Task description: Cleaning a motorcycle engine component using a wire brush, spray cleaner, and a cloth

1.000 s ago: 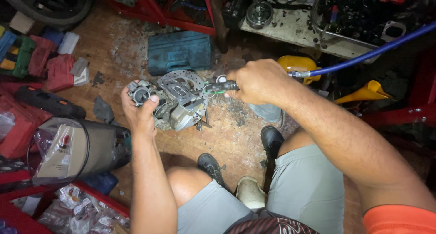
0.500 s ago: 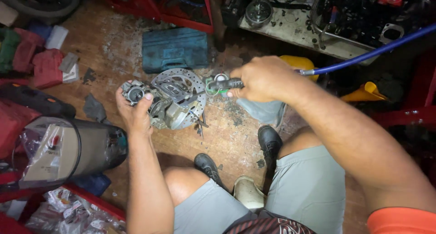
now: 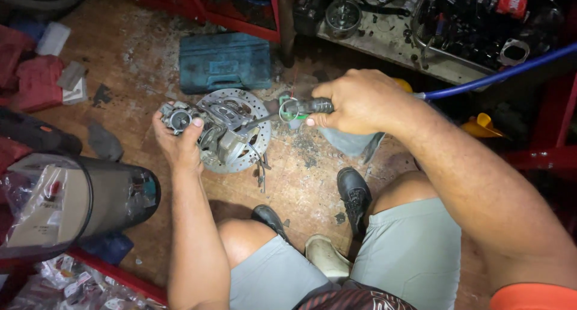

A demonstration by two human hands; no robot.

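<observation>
1. Since the earlier frame the view has shifted: the blue tool case (image 3: 225, 62) sits further right and lower in the picture, and the left hand has edged slightly right with it. The hands keep the same pose.
2. Far left: a black cylinder (image 3: 90, 199) with a plastic-wrapped part lies on the floor (image 3: 300, 184), clear of the work.
3. Left hand (image 3: 179, 140): grip clamped on a small grey metal engine part (image 3: 178, 117), thumb over its round opening. Judgement: hold it firm and turn the opening toward the nozzle, away from the face.
4. Centre: the part is held just above a drilled brake disc (image 3: 231, 129) and its bracket, which appear to lie on the floor. Whether part and disc touch cannot be told.
5. Right hand (image 3: 360, 102): grip closed around a black air gun (image 3: 303, 108), nozzle aimed left at the part. Judgement: short bursts, nozzle near but not touching.
6. Right: the blue hose (image 3: 499, 75) runs up and away; keep it slack.
</observation>
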